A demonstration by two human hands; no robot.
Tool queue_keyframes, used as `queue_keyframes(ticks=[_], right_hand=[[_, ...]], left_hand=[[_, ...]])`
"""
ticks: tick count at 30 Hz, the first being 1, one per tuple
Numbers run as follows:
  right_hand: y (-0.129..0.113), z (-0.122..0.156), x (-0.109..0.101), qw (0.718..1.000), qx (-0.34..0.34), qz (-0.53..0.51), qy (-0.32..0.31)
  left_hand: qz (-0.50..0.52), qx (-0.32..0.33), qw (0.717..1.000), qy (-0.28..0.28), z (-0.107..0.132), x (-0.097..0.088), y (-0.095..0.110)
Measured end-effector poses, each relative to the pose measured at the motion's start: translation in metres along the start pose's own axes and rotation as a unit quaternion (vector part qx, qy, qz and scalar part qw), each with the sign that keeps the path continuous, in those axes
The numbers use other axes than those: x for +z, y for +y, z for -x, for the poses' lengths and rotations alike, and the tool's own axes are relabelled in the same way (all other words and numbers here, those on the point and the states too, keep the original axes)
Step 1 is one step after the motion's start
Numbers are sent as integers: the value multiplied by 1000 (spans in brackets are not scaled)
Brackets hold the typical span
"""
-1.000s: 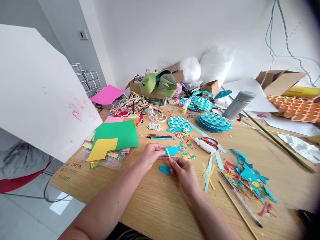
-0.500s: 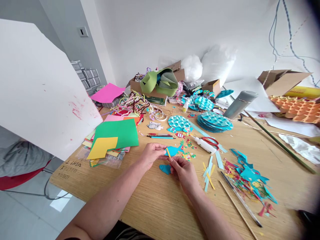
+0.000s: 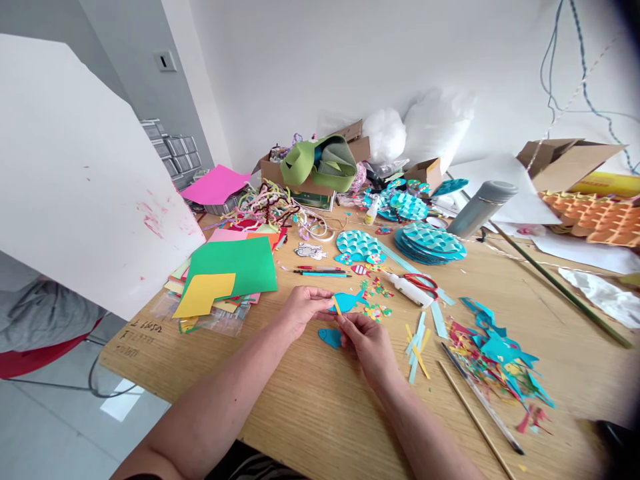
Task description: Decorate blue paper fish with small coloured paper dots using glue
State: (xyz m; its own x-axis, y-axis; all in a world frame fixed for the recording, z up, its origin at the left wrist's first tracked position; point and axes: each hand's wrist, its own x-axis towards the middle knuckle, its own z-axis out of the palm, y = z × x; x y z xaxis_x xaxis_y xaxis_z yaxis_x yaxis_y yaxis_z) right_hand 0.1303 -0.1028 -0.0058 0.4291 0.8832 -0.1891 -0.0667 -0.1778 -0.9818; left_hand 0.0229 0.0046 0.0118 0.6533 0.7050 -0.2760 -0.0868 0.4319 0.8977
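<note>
Between the fingers of my left hand (image 3: 306, 311) is a blue paper fish (image 3: 350, 302), its tail pointing right. A narrow yellow paper strip (image 3: 337, 307) lies across the fish near its head end. My right hand (image 3: 367, 341) pinches the lower end of that strip, its fingertips close to the left hand's. A second blue paper fish (image 3: 329, 338) lies on the table just below, its right end partly covered by my right fingers. Small coloured paper cutouts (image 3: 377, 311) lie right behind the held fish.
Left stand stacked coloured sheets with a green sheet (image 3: 245, 263) on top. To the right are a white glue bottle (image 3: 411, 291), red-handled scissors (image 3: 425, 283), paper strips (image 3: 416, 347), a pen (image 3: 483, 399), a wooden stick (image 3: 473, 417) and blue scraps (image 3: 505, 350). Behind are pens (image 3: 323, 273) and blue paper discs (image 3: 430, 243).
</note>
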Motion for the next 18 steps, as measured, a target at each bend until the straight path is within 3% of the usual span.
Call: queue_keyframes(ticks=[6,18], right_hand=[[-1,0,1,1000,-1,2,3],[0,0,0,1000,2,-8,4]], left_hand=[[1,-4,1000,27,1,0,0],[-17,-24,999,22,2,0,2]])
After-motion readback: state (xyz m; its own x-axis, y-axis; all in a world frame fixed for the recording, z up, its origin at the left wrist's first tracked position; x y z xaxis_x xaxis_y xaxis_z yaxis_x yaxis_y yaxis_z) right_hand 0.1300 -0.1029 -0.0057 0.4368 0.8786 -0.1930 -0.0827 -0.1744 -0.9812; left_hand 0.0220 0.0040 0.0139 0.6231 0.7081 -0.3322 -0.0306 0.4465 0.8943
